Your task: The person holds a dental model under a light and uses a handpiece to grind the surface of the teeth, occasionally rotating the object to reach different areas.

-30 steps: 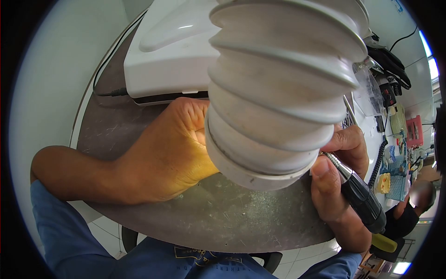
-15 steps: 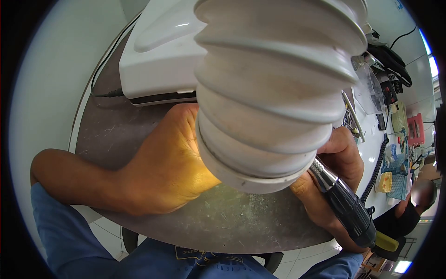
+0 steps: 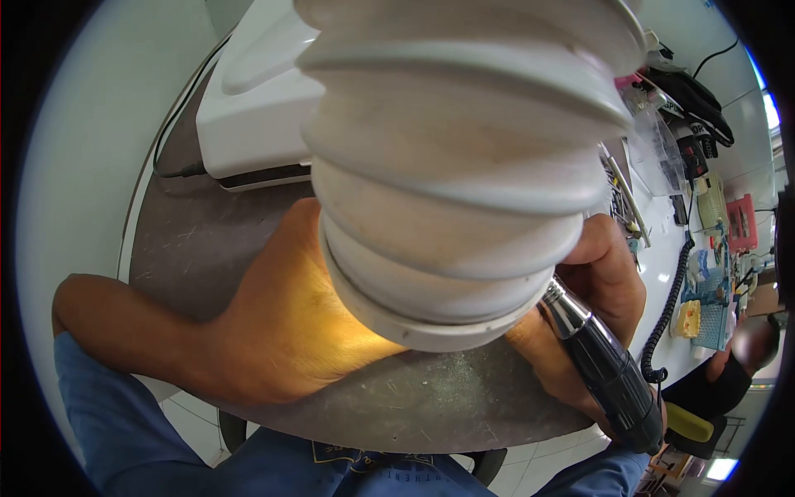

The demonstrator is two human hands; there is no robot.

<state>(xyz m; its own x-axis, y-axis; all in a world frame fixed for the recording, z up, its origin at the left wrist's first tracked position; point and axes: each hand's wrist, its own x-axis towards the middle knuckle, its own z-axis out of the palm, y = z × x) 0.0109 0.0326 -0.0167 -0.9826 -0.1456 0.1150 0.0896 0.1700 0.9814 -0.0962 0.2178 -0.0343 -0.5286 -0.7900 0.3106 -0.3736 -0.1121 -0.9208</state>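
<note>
A wide, ribbed white suction hose [image 3: 464,190] hangs in front of me and covers the middle of the work. In my right hand [image 3: 611,277] is a black rotary handpiece [image 3: 609,373] with a silver collar, tilted so its front end runs behind the hose's rim. The fingers curl around that collar; its tip is hidden. My left hand [image 3: 290,323] reaches in from the left, its back lit yellow. Its fingers vanish behind the hose, so whatever they hold cannot be seen. Pale dust [image 3: 464,393] lies on the dark tabletop [image 3: 373,422] under the hose mouth.
A white machine [image 3: 257,116] with a black cable stands at the back left. To the right are metal tools [image 3: 627,190], a coiled black cord [image 3: 669,302], a blue basket [image 3: 710,327] and a red basket [image 3: 741,224]. Another person [image 3: 720,381] sits at the far right.
The hose and the white machine appear shifted left in view. My left hand sits slightly lower, and the handpiece has moved a little left and down with my right hand still around it.
</note>
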